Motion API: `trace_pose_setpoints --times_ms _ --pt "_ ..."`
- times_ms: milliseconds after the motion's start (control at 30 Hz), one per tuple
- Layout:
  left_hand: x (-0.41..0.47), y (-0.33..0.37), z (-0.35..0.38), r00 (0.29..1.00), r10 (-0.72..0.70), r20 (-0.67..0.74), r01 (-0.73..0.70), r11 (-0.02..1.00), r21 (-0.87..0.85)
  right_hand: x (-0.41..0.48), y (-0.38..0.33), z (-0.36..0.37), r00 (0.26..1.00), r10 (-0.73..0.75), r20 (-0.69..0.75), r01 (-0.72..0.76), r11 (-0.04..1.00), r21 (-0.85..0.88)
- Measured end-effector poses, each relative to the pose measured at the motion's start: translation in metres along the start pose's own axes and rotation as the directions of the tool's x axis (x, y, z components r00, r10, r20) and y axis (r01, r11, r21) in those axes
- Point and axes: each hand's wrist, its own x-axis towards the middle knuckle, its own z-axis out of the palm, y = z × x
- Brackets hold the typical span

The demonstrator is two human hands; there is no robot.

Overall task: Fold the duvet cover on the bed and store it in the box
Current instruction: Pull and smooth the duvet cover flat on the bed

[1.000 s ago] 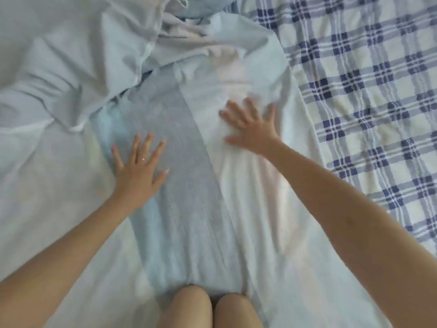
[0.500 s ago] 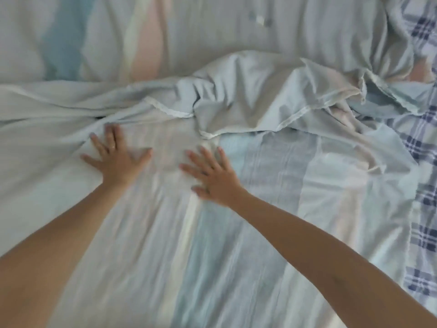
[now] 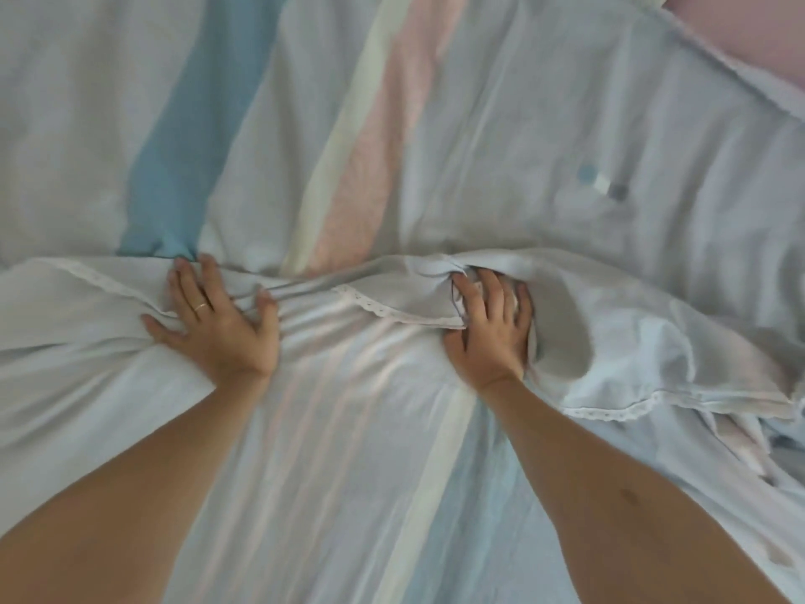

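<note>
- The left hand (image 3: 218, 329) is lying flat with its fingers spread, pressing down on the duvet cover (image 3: 348, 429) at its lace-trimmed edge (image 3: 370, 305). A ring (image 3: 201, 306) is showing on one finger.
- The right hand (image 3: 490, 337) is curling its fingers into a bunched ridge of the same cloth. It is apparently gripping a gather just right of where the lace edge is meeting the thumb.
- The step in hand is probably squaring and flattening one layer before the next fold.
- To do it well, the left palm should be anchoring the cloth while the right hand is drawing its gather out to the right and far side. That way the ridge between the hands is flattening and the lace edge is running straight.
- Sweeping outward from the middle is likely the way to avoid trapping creases. The puffed pocket right of the right hand is needing to be let down first.
- The cover is lying under both hands and spreading out on every side. A near layer is running from the hands towards the viewer, and a far layer, striped blue, cream and pink, is stretching beyond the fingertips.
- A small label (image 3: 601, 183) is sitting on the far layer, beyond and right of the right hand.
- The box is not showing in view.
</note>
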Motion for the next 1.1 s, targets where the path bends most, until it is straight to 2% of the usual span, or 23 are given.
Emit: trace_pose_setpoints --times_ms 467,633,767,1033,1100 --pt "0.011 0.012 -0.004 0.999 -0.042 0.029 0.04 0.997 0.068 0.01 0.005 0.002 0.997 -0.041 -0.064 0.041 0.999 0.0" --pt "0.02 0.011 -0.005 0.999 -0.032 0.041 0.029 0.996 0.086 0.018 -0.001 0.008 1.0 -0.022 0.008 0.022 1.0 0.001" --pt "0.014 0.011 -0.007 0.997 0.006 0.082 -0.011 0.998 0.061 0.009 0.003 0.0 0.999 -0.013 0.038 0.014 0.999 -0.046" --pt "0.017 0.004 0.005 0.996 0.043 0.079 -0.045 0.999 0.017 0.01 0.0 0.002 0.999 -0.038 -0.03 0.036 0.998 -0.058" --pt "0.015 0.0 0.002 0.996 0.051 0.074 -0.049 0.999 -0.019 0.017 -0.012 -0.001 0.999 0.014 -0.028 -0.017 0.995 -0.097"
